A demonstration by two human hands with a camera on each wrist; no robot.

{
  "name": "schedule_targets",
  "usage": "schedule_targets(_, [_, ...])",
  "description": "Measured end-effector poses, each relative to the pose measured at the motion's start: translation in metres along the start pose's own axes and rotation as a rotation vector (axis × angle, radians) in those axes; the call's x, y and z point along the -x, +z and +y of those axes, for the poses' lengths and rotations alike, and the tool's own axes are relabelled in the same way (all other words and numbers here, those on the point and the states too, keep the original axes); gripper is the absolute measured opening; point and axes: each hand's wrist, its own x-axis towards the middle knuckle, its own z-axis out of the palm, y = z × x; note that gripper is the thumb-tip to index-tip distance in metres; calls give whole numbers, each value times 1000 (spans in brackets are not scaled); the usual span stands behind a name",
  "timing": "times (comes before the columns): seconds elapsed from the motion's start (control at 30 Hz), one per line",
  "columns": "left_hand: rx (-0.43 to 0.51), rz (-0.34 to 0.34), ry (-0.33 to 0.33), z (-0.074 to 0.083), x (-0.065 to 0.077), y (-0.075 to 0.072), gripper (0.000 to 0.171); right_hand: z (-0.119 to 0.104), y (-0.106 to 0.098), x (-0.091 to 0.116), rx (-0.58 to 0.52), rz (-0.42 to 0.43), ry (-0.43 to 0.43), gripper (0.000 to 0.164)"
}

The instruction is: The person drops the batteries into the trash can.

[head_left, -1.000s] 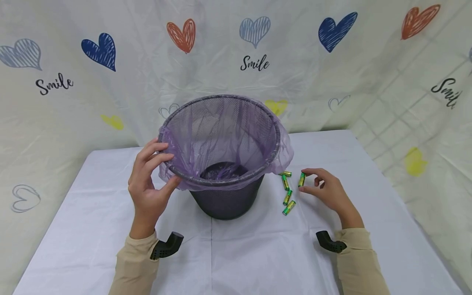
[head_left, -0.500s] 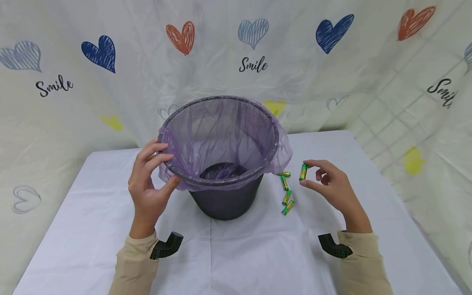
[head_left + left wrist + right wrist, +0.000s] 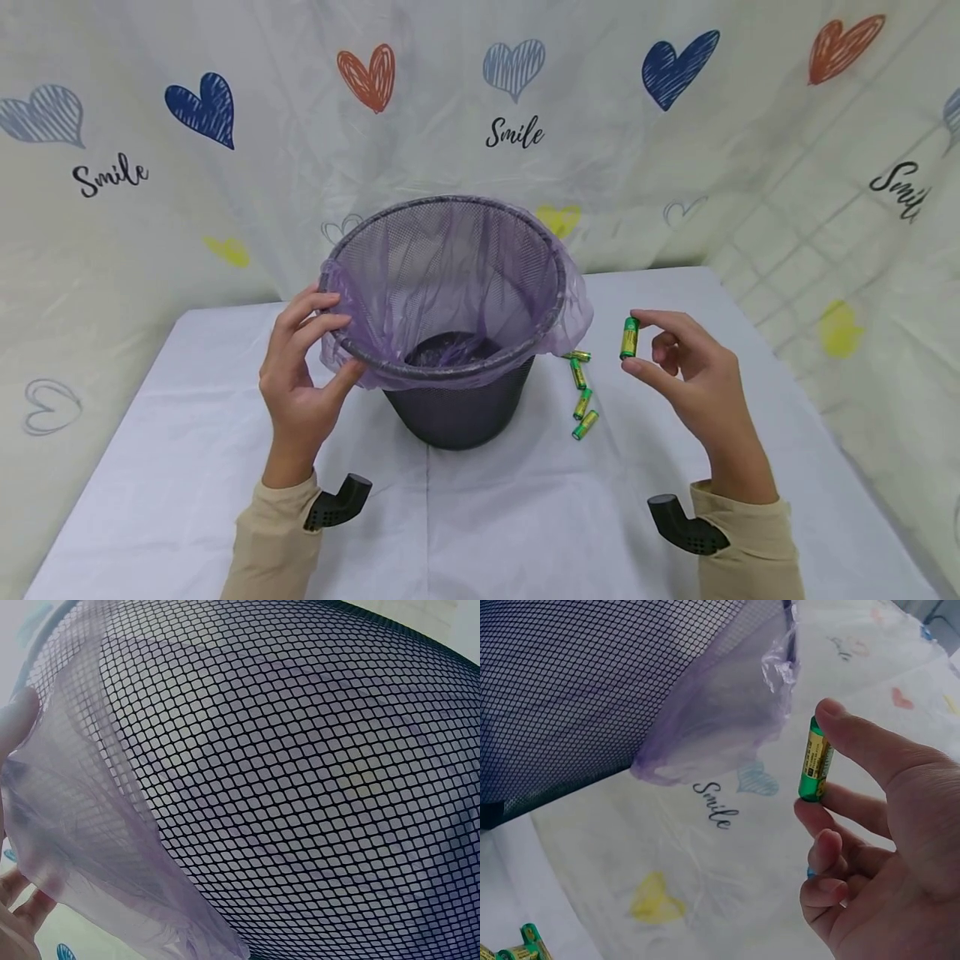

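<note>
A black mesh wastebasket (image 3: 457, 417) stands on the table, lined with a thin purple bag (image 3: 573, 321) folded over its rim. My left hand (image 3: 303, 379) grips the rim at its left side, fingers over the edge and thumb in front. In the left wrist view the mesh wall (image 3: 285, 765) fills most of the picture. Raised to the right of the basket, my right hand (image 3: 701, 375) pinches a green and yellow battery (image 3: 629, 337) by its two ends, between thumb and fingertip. The right wrist view shows that battery (image 3: 816, 759) held apart from the bag.
Several similar batteries (image 3: 582, 404) lie in a loose row on the white cloth (image 3: 510, 517), just right of the basket. One is partly hidden under the bag's edge. A white curtain (image 3: 435, 150) with hearts and lettering hangs behind the table.
My right hand has lifted the battery off the cloth and moved it up and slightly right, away from the others. The left hand stays on the rim.
</note>
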Motion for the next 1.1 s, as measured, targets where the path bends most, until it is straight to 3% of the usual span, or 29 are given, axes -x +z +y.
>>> schedule_targets(0.23, [28,2,0,0,0,0,45,-25,6,-7,-111,30,-52,50])
schedule_targets(0.53, [44,6,-21,0,-1,0,49,-47,12,-17,-164,19,-77,45])
schedule_targets(1.1, [25,-20,-53,1,1,-1,50,-66,18,-30,-148,26,-108,45])
